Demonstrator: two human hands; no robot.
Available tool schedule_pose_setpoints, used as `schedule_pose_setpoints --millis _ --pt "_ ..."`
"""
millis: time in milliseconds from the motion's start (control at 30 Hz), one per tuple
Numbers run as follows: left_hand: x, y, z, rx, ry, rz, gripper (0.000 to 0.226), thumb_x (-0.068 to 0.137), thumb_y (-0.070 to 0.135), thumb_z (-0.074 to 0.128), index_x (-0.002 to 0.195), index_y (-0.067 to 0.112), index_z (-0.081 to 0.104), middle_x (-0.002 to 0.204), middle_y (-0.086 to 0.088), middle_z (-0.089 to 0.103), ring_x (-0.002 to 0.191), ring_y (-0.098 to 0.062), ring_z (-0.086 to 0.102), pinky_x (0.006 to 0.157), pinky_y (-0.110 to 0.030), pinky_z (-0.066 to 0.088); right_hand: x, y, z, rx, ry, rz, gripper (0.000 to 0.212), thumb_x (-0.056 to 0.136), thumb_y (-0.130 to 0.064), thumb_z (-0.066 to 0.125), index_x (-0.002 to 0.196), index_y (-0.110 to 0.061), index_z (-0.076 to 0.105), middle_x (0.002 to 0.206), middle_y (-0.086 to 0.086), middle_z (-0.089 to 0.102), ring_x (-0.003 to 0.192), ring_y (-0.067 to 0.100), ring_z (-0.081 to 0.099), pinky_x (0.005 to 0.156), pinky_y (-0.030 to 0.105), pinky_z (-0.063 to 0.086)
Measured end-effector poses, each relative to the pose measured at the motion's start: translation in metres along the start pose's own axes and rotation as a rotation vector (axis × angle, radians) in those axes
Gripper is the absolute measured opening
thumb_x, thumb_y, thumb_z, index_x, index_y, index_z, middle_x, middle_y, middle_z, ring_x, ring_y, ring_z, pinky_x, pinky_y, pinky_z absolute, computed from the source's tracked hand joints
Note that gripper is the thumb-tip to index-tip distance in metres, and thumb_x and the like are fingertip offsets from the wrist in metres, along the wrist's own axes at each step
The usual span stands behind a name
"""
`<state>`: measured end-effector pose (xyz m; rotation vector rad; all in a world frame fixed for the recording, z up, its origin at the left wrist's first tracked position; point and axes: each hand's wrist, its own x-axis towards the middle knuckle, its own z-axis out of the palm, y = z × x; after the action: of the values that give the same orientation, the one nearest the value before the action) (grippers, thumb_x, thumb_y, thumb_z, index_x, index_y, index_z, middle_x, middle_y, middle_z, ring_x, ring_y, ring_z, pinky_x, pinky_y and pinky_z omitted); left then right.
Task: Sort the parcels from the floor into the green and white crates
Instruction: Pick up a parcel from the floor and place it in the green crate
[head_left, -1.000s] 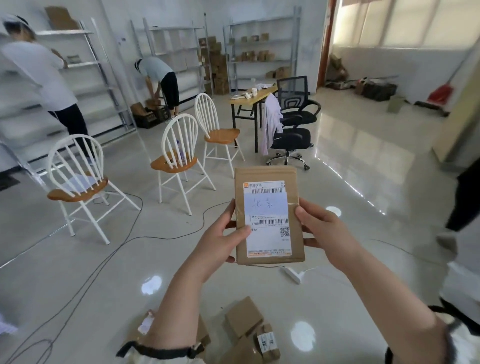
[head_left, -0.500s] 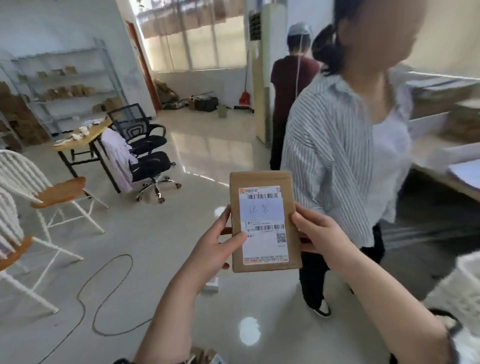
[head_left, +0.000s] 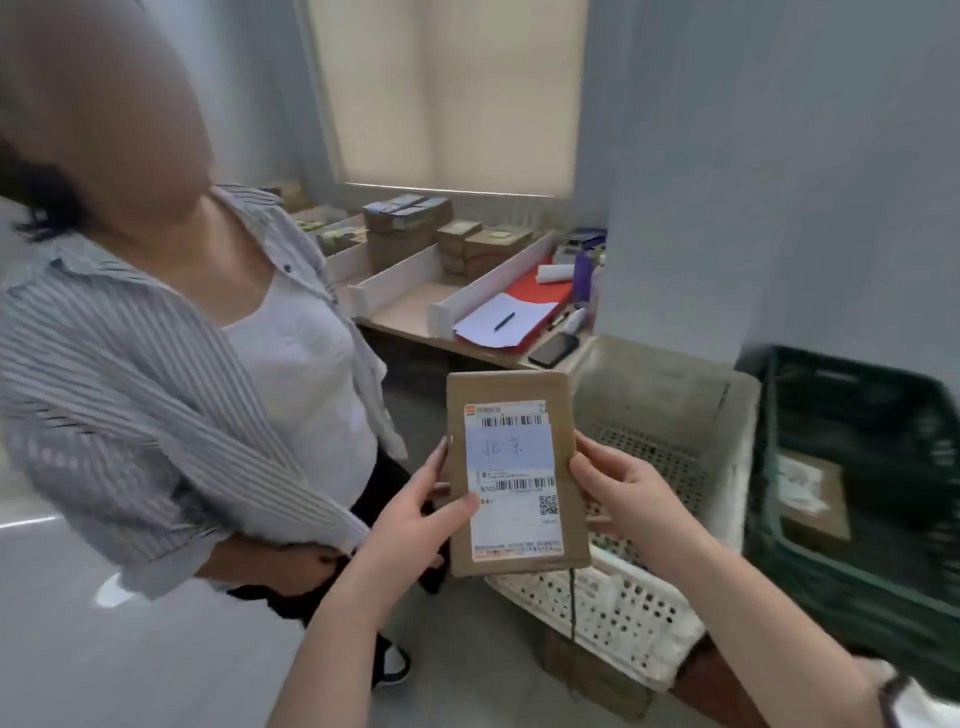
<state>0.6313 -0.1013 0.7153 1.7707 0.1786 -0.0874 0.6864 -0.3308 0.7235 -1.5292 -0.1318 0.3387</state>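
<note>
I hold a flat brown parcel (head_left: 514, 467) upright in front of me, its white shipping label with handwritten characters facing me. My left hand (head_left: 415, 514) grips its left edge, thumb on the label. My right hand (head_left: 623, 493) grips the right edge. Just behind and below the parcel stands the white perforated crate (head_left: 670, 415). The green crate (head_left: 852, 467) is to its right, with a brown labelled parcel (head_left: 810, 499) lying inside it.
A person in a striped shirt (head_left: 171, 395) stands close on my left. Behind is a desk (head_left: 415, 312) with white dividers, stacked cartons, papers with a pen, and a phone (head_left: 553, 349). A pale wall corner rises behind the crates.
My view has swung right, from the chairs and open floor past the standing person to the crates and desk. Both hands kept the same hold on the parcel.
</note>
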Motion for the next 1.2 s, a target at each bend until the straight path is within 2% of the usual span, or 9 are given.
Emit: schedule_pose_setpoints --millis 200,333,533,600,733,867,1000,1100,1200 --pt "0.101 0.032 0.145 0.018 -0.216 0.044 0.065 0.086 0.039 0.066 0.130 0.069 0.029 0.111 0.018 0.060 0.085 0.004 0.067 0.055 -0.016 0.051 0.013 0.000 -0.153 0.036 0.261 0.057 0.028 0.093 -0.024 0.057 0.108 -0.047 0.053 0.088 -0.017 0.074 0.077 0.001 0.070 0.053 0.017 0.054" --pt "0.156 0.043 0.222 0.004 -0.357 -0.005 0.073 0.087 0.036 0.067 0.143 0.054 0.023 0.116 0.012 0.059 0.086 -0.003 0.070 0.072 -0.028 0.059 0.023 0.015 -0.228 0.067 0.419 0.106 0.025 0.095 -0.026 0.054 0.104 -0.049 0.051 0.085 -0.019 0.074 0.076 -0.002 0.069 0.051 0.017 0.053" --pt "0.245 0.048 0.312 0.088 -0.533 -0.043 0.064 0.090 0.035 0.062 0.145 0.038 0.029 0.108 0.015 0.063 0.080 0.003 0.068 0.055 -0.014 0.051 0.056 0.035 -0.307 0.113 0.636 0.173 0.027 0.095 -0.031 0.053 0.118 -0.046 0.054 0.097 -0.014 0.073 0.095 0.013 0.068 0.073 0.034 0.055" --pt "0.271 0.050 0.343 0.117 -0.610 -0.063 0.061 0.091 0.034 0.061 0.144 0.037 0.031 0.106 0.016 0.065 0.081 0.002 0.069 0.056 -0.014 0.052 0.063 0.042 -0.332 0.112 0.705 0.195 0.035 0.095 -0.032 0.052 0.129 -0.040 0.051 0.107 -0.011 0.071 0.100 0.015 0.065 0.084 0.041 0.053" --pt "0.306 0.049 0.416 0.189 -0.752 -0.099 0.056 0.091 0.034 0.060 0.142 0.034 0.036 0.106 0.018 0.065 0.081 0.004 0.068 0.058 -0.015 0.053 0.059 0.057 -0.391 0.150 0.841 0.257 0.039 0.096 -0.026 0.052 0.134 -0.034 0.050 0.102 -0.014 0.072 0.094 0.010 0.067 0.078 0.037 0.056" --pt "0.322 0.038 0.495 0.264 -0.853 -0.155 0.055 0.093 0.037 0.056 0.144 0.033 0.033 0.102 0.026 0.063 0.081 0.009 0.064 0.063 -0.015 0.054 0.050 0.078 -0.454 0.135 0.932 0.347 0.042 0.095 -0.028 0.053 0.137 -0.032 0.047 0.110 -0.009 0.068 0.103 0.017 0.063 0.091 0.047 0.052" --pt "0.336 0.025 0.567 0.337 -0.919 -0.157 0.043 0.094 0.042 0.053 0.135 0.034 0.042 0.096 0.033 0.057 0.083 0.010 0.058 0.060 -0.015 0.048 0.054 0.105 -0.520 0.110 0.963 0.439 0.042 0.095 -0.028 0.053 0.137 -0.030 0.047 0.101 -0.010 0.065 0.097 0.014 0.061 0.078 0.038 0.055" --pt "0.347 0.012 0.609 0.358 -0.914 -0.183 0.045 0.092 0.043 0.056 0.134 0.033 0.044 0.110 0.028 0.058 0.088 0.010 0.054 0.069 -0.016 0.049 0.064 0.124 -0.565 0.097 0.942 0.519 0.041 0.096 -0.029 0.051 0.137 -0.030 0.047 0.103 -0.007 0.064 0.097 0.017 0.060 0.074 0.035 0.052" --pt "0.357 -0.003 0.636 0.413 -0.897 -0.216 0.044 0.090 0.042 0.059 0.132 0.033 0.047 0.122 0.021 0.058 0.085 0.012 0.052 0.066 -0.014 0.047 0.073 0.141 -0.594 0.021 0.847 0.553 0.040 0.095 -0.029 0.052 0.135 -0.032 0.048 0.100 -0.010 0.067 0.090 0.010 0.063 0.063 0.025 0.050"
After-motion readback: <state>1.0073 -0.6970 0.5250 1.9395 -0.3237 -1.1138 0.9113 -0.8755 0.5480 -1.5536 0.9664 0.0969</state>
